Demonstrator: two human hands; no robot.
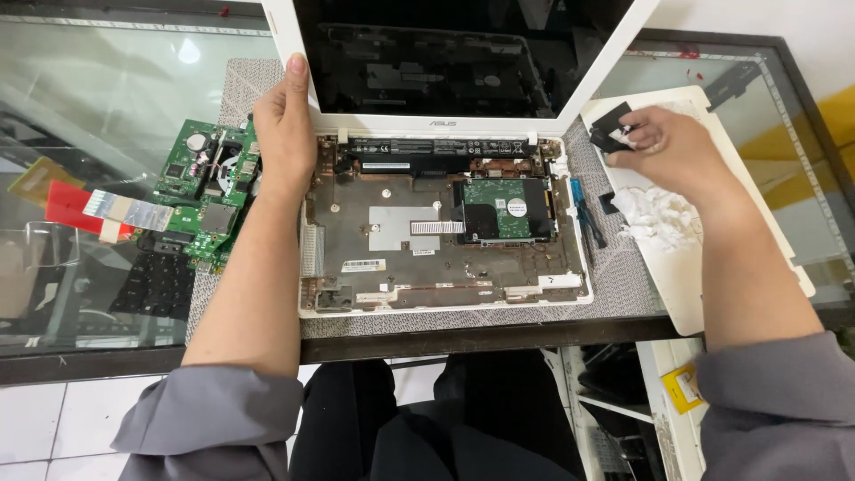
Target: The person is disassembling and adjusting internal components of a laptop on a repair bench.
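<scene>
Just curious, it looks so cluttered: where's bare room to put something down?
Bare glass lies left of the laptop, above the circuit board; a mat strip lies between laptop and white panel. It is crowded by the right hand and around the board.

Green circuit board [207,183] sat left of the grey mat [614,276], red-tipped ribbon cable [98,209] beside it. Black keyboard [160,285] lay below on the glass table [98,98]. Crumpled white tissue [659,218] sat far right.

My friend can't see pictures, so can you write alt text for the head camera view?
A person's left hand grips the screen edge of an opened white laptop with its insides bare, while the right hand holds a small black part. A green circuit board lies left.
</scene>
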